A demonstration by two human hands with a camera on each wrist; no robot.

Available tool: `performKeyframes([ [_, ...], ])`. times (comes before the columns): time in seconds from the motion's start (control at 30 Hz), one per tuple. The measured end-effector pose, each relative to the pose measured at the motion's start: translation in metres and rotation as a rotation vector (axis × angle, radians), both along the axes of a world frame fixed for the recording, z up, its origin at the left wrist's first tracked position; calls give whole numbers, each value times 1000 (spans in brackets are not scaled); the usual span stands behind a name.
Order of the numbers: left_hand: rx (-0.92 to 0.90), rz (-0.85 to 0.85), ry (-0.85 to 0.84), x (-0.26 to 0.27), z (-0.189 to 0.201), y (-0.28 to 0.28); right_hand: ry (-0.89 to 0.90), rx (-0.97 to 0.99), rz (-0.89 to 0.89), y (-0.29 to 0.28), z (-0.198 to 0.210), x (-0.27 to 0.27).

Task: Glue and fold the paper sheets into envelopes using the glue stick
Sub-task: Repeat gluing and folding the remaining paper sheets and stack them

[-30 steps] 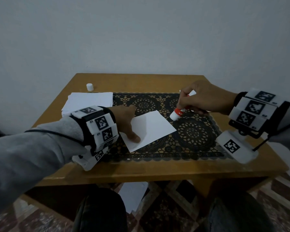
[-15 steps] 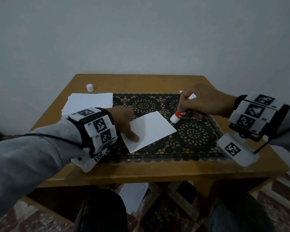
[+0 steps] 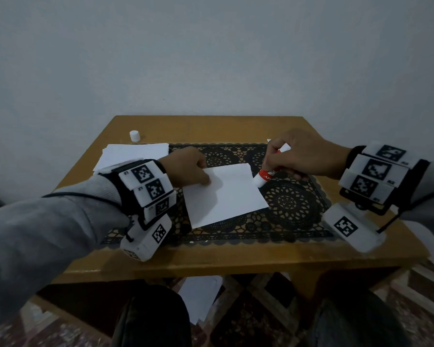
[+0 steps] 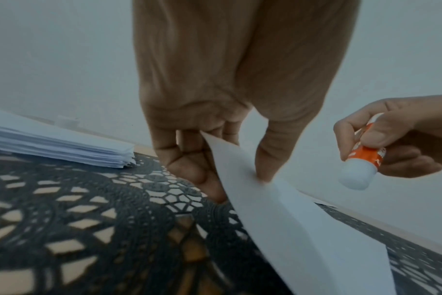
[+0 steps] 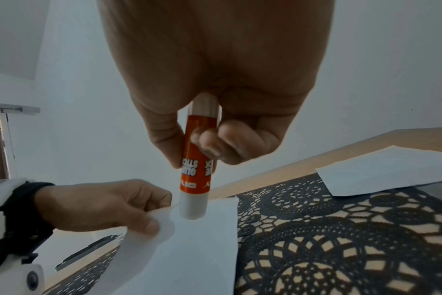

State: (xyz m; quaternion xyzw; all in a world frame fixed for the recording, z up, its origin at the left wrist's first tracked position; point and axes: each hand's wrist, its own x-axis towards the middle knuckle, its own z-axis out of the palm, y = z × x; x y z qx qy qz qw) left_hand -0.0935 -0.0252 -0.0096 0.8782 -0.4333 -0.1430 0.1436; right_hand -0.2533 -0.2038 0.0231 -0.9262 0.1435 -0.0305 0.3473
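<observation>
A folded white paper sheet [image 3: 226, 196] lies on the black lace mat [image 3: 293, 209]. My left hand [image 3: 206, 180] pinches its far left corner, thumb on top and fingers beneath, and that corner is raised off the mat [image 4: 285, 219]. My right hand [image 3: 271, 166] grips the orange-and-white glue stick [image 3: 264, 176] with its white end pointing down, at the sheet's far right corner. In the right wrist view the glue stick [image 5: 197, 169] hangs just over the paper sheet [image 5: 189, 249], close to my left hand [image 5: 149, 219].
A stack of white sheets [image 3: 133, 154] lies at the mat's far left, with a small white cap [image 3: 134, 135] behind it on the wooden table [image 3: 211, 256]. Another folded paper [image 5: 391, 171] rests at the far right. Paper lies on the floor [image 3: 198, 296] under the table.
My left hand has slid from the sheet's near left side to its far left corner and now pinches and lifts it. The glue stick has come down to the sheet's right corner.
</observation>
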Motion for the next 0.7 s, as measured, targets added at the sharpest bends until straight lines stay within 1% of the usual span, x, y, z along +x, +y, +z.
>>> performKeyframes([
  [0.07, -56, -37, 18, -1, 2, 4, 6, -9, -2, 2, -1, 2],
  [0.13, -53, -150, 87, -3, 6, 12, 4, -11, -3, 5, -1, 4],
  [0.2, 36, -266, 167, -5, 10, 20, -1, -17, -6, 6, -1, 6],
  [0.27, 146, -296, 227, -7, 11, 26, -3, -20, 0, 7, -2, 9],
  [0.33, 185, -247, 231, -9, 11, 30, 8, -27, 12, 10, -4, 12],
  [0.43, 113, -124, 175, -9, 4, 33, 22, -52, 27, 14, -6, 18],
  [0.5, 63, -63, 176, -9, -1, 33, -3, -168, 23, 16, -8, 25],
  [0.57, 69, -38, 206, -11, -6, 34, -45, -326, 10, 18, -11, 33],
  [0.6, 86, -34, 187, -12, -9, 33, -64, -360, 3, 19, -12, 37],
  [0.7, 93, -15, 90, -11, -15, 31, -96, -375, -10, 24, -16, 50],
])
